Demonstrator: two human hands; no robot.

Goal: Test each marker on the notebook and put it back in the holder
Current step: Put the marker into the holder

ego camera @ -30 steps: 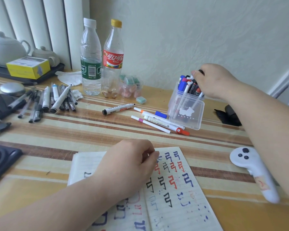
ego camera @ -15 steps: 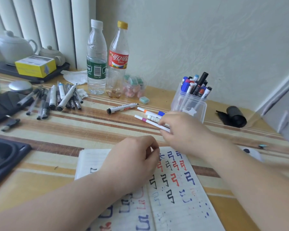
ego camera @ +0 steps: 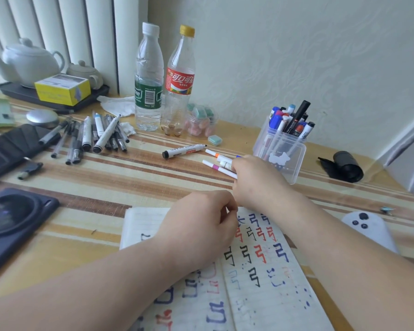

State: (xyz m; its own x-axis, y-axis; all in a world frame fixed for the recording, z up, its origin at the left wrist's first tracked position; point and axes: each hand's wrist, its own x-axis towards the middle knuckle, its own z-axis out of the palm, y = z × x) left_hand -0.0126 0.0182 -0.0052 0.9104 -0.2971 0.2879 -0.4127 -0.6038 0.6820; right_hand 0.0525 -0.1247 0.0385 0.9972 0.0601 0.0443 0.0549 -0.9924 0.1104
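An open notebook (ego camera: 261, 271) covered in red, blue and black test marks lies at the near edge. My left hand (ego camera: 198, 225) rests on its left page with the fingers curled and nothing visible in them. My right hand (ego camera: 256, 180) lies over the ends of several white markers on the table, fingers curled down onto a white marker (ego camera: 225, 162). A purple-banded marker (ego camera: 215, 167) and an orange-banded one (ego camera: 213, 154) stick out to its left. Just behind the hand, the clear plastic holder (ego camera: 279, 158) is full of upright markers (ego camera: 292, 118). A black-capped whiteboard marker (ego camera: 184, 150) lies apart.
A pile of pens (ego camera: 93, 134) lies at the left, behind it two bottles (ego camera: 148, 80) and a jar of erasers (ego camera: 201, 120). A white controller (ego camera: 368, 230) and a black roll (ego camera: 344, 166) sit at the right. Dark devices (ego camera: 14, 220) occupy the left edge.
My right hand left the holder's top and came down onto the white markers on the table, where it has stayed. My left hand has kept still on the notebook.
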